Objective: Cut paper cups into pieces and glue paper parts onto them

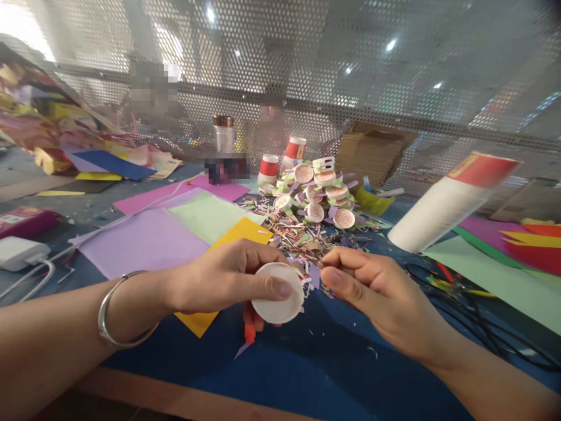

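My left hand (pixel 228 278) is closed round a small white paper cup (pixel 280 292), seen bottom-on, with thumb across its base. An orange-red piece (pixel 249 332) pokes out below the fingers. My right hand (pixel 372 289) pinches a small purple paper strip (pixel 314 275) right at the cup's rim. A silver bangle (pixel 109 318) rings my left wrist. Just beyond both hands lies a heap of paper scraps (pixel 302 234).
A pile of decorated cup pieces (pixel 319 196) sits behind the scraps. A stack of white cups (pixel 442 204) lies tilted at right. Coloured paper sheets (pixel 149 240) cover the blue table (pixel 284 368). Black cables (pixel 464 304) lie right; a white charger (pixel 17 252) sits left.
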Motion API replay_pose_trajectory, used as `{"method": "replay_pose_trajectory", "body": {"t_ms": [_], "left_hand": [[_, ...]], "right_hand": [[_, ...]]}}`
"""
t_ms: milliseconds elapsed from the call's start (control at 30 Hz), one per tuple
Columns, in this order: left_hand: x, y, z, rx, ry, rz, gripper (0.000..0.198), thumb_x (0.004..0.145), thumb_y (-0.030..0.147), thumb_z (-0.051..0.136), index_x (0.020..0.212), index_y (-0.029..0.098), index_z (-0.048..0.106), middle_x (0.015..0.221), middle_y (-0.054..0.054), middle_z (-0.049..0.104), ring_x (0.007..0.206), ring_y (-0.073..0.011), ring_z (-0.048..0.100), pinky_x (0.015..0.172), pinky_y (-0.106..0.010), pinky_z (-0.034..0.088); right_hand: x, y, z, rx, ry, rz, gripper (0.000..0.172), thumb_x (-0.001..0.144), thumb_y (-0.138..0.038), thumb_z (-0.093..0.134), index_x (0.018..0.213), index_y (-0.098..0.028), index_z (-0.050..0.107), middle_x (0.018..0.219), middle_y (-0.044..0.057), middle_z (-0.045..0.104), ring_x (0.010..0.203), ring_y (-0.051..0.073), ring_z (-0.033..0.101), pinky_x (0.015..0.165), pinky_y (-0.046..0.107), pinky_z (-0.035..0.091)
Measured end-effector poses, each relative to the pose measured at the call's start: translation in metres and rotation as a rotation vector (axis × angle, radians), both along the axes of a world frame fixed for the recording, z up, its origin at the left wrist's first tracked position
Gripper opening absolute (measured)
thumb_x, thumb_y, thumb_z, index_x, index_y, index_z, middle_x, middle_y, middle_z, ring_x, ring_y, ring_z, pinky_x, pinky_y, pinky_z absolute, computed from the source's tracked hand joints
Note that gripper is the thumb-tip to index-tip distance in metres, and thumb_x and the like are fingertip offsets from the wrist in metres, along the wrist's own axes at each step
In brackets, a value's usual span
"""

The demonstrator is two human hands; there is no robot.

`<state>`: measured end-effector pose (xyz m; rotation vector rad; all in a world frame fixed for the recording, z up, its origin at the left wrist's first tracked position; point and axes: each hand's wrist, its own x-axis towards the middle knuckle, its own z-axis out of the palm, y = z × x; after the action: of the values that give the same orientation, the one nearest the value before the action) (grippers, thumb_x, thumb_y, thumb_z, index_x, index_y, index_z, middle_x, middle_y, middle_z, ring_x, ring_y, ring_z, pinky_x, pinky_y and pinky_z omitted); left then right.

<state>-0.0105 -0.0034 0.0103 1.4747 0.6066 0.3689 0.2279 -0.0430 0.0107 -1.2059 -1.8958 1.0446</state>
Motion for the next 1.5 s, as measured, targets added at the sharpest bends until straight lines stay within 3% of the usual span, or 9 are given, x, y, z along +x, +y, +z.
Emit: {"method": "replay_pose_trajectory", "body": {"t_ms": [200,367,467,667,800,933,1100,1333,1500], "left_hand": [[0.003,-0.004,-0.003,0.082,0.120,-0.003,0.026,0.089,0.040,0.066,0.086,0.014,0.062,0.072,0.000,0.062,0.051,-0.0074,0.056,0.043,-0.014,0.043],[0.006,-0.005,0.001,0.181,0.231,-0.050,0.022,0.088,0.034,0.063,0.080,0.014,0.061,0.063,0.003,0.056,0.047,-0.0059,0.050,0.041,-0.013,0.040],[0.008,-0.005,0.001,0.097,0.252,-0.089,0.014,0.086,0.027,0.063,0.079,0.015,0.060,0.060,0.004,0.056,0.042,-0.0051,0.047,0.038,-0.012,0.040],[0.008,-0.001,-0.005,-0.140,0.250,-0.320,0.015,0.085,0.029,0.064,0.078,0.015,0.064,0.048,0.004,0.056,0.037,-0.0062,0.047,0.036,-0.010,0.038],[0.006,0.001,-0.007,-0.234,0.196,-0.329,0.019,0.083,0.033,0.064,0.087,0.015,0.069,0.046,0.003,0.058,0.033,-0.0070,0.044,0.031,-0.010,0.034],[0.005,-0.001,-0.008,-0.216,0.160,-0.242,0.026,0.084,0.033,0.064,0.101,0.013,0.069,0.048,0.003,0.061,0.033,-0.0072,0.046,0.031,-0.012,0.036],[0.007,0.001,-0.007,0.001,0.040,0.067,0.026,0.090,0.038,0.066,0.098,0.014,0.063,0.076,-0.003,0.071,0.053,-0.0098,0.065,0.045,-0.014,0.048],[0.006,0.005,-0.018,0.233,0.065,0.166,0.029,0.091,0.040,0.065,0.098,0.012,0.061,0.081,-0.005,0.069,0.065,-0.0132,0.067,0.051,-0.018,0.049],[0.007,0.002,-0.023,0.397,0.104,0.197,0.017,0.091,0.031,0.063,0.095,0.015,0.062,0.079,-0.001,0.065,0.066,-0.0120,0.063,0.055,-0.020,0.047]], "right_hand": [[-0.007,-0.002,-0.008,-0.195,0.124,0.064,0.032,0.084,-0.047,0.076,0.085,-0.019,0.060,0.074,-0.003,0.050,0.065,0.010,0.041,0.056,0.023,0.033],[-0.013,-0.003,-0.013,-0.233,0.142,0.103,0.023,0.084,-0.036,0.077,0.085,-0.018,0.062,0.075,-0.003,0.052,0.067,0.011,0.042,0.060,0.023,0.035],[-0.015,-0.005,-0.014,-0.265,0.131,0.140,0.021,0.083,-0.031,0.077,0.082,-0.017,0.061,0.070,-0.005,0.048,0.063,0.009,0.037,0.056,0.022,0.032],[-0.019,-0.011,-0.017,-0.369,0.138,0.245,0.025,0.079,-0.024,0.076,0.074,-0.018,0.053,0.066,-0.006,0.042,0.061,0.009,0.035,0.053,0.022,0.027],[-0.020,-0.012,-0.016,-0.327,0.146,0.211,0.020,0.078,-0.022,0.072,0.073,-0.018,0.053,0.065,-0.006,0.042,0.059,0.009,0.035,0.052,0.022,0.027],[-0.014,-0.005,-0.015,-0.112,0.153,0.136,0.015,0.085,-0.020,0.061,0.072,-0.018,0.055,0.065,-0.006,0.042,0.059,0.009,0.035,0.052,0.023,0.028],[-0.006,0.004,-0.014,0.109,0.075,-0.026,0.025,0.092,-0.026,0.058,0.068,-0.019,0.053,0.065,-0.005,0.043,0.060,0.009,0.038,0.054,0.022,0.032],[-0.010,0.004,-0.019,0.099,0.038,-0.119,0.013,0.091,-0.032,0.063,0.090,-0.019,0.063,0.076,-0.001,0.058,0.067,0.011,0.052,0.060,0.022,0.043],[-0.012,0.001,-0.020,0.105,0.011,-0.102,0.017,0.092,-0.035,0.063,0.089,-0.019,0.065,0.074,-0.002,0.057,0.065,0.011,0.050,0.057,0.021,0.041]]}}
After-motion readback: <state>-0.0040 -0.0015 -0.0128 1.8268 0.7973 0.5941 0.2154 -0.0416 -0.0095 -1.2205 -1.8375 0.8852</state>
